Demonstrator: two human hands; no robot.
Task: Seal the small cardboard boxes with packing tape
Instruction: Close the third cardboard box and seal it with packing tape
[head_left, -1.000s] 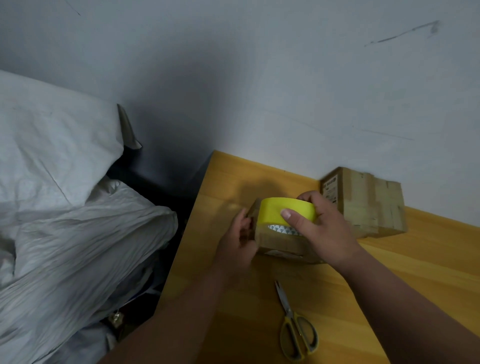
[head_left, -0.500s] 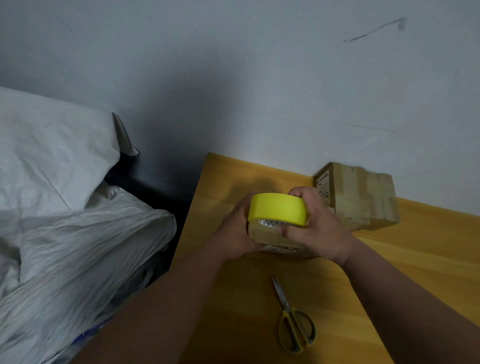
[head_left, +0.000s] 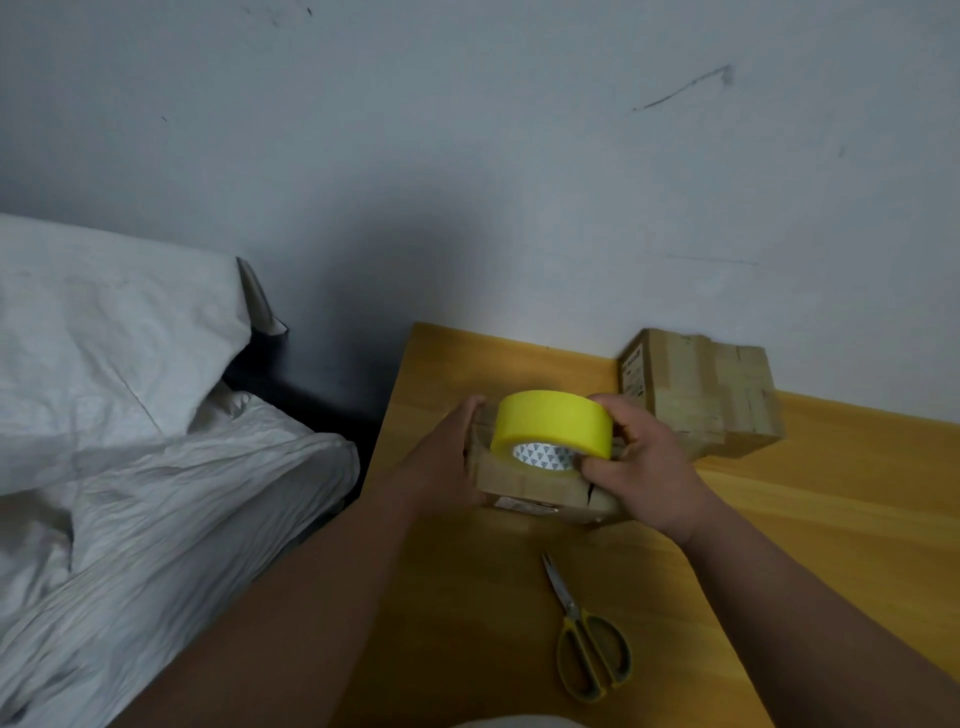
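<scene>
While left hand (head_left: 447, 462) steadies box (head_left: 530, 480), right hand (head_left: 644, 462) clasps tape roll (head_left: 553, 423).

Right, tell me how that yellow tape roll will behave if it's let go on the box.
The tape roll is round and tilted on the box, so it may roll or slide off. Its thick winding suggests moderate weight, and it looks rigid in the right hand.
</scene>
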